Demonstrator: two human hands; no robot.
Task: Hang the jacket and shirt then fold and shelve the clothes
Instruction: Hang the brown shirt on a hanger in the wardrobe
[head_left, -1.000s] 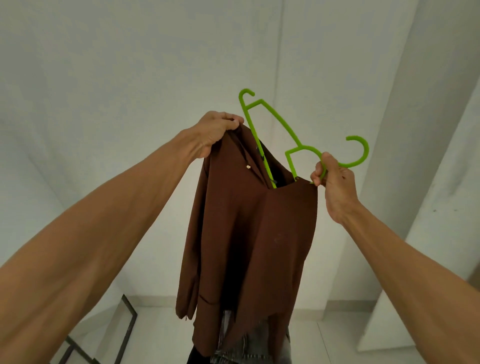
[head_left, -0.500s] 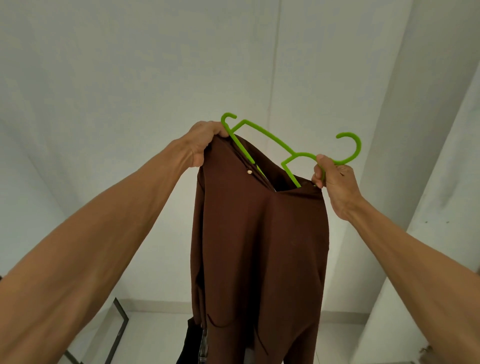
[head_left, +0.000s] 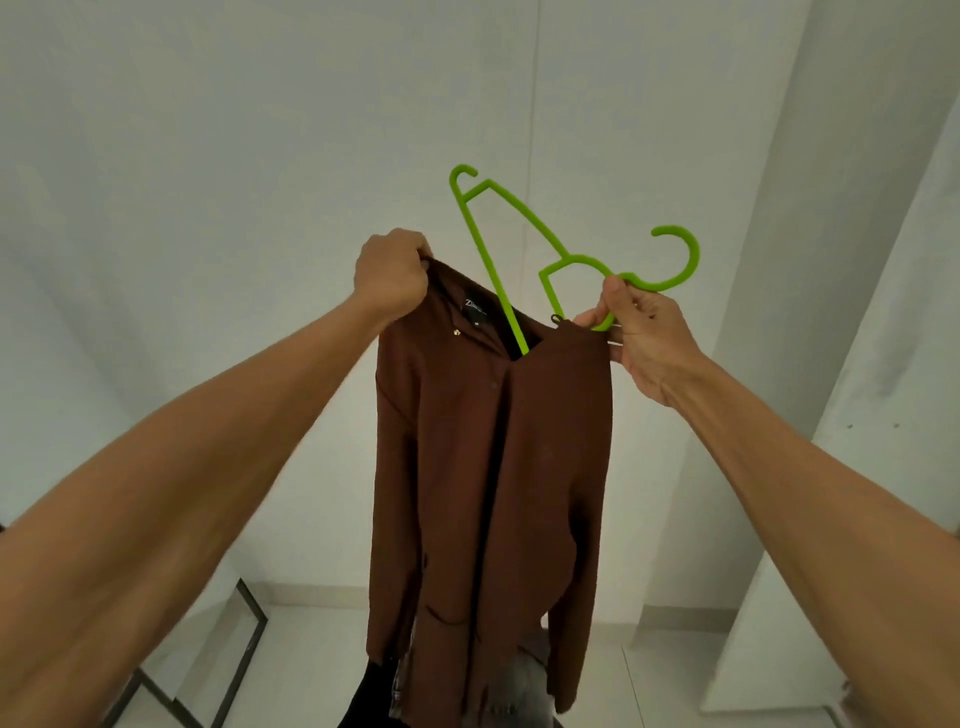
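Brown jacket (head_left: 493, 467): held up high in front of a white wall (head_left: 208, 208), hanging long and slack from two grips at its top edge. Gripped at the left end of the collar by the left hand (head_left: 389, 278), fingers curled tight round a bunch of cloth, back of the hand toward the camera. Caught at the opposite shoulder edge by the right hand (head_left: 644, 332), thumb and fingers closed on the cloth and on the neck of a green hanger (head_left: 490, 270) just below its hook (head_left: 685, 254). Hanger tilted steeply, one arm end poking up free above the collar, straight bottom bar running down into the open neck of the garment (lower end hidden inside the cloth). Inside the collar, a small dark label (head_left: 474, 310), lettering too blurred to read; beside it, a small gold button (head_left: 457, 332). Under the hem, a grey garment (head_left: 519, 686) and something black (head_left: 369, 696), both partly covered. Lower left, a black metal frame (head_left: 249, 639) over the pale floor. To the right, a white pillar (head_left: 831, 260).
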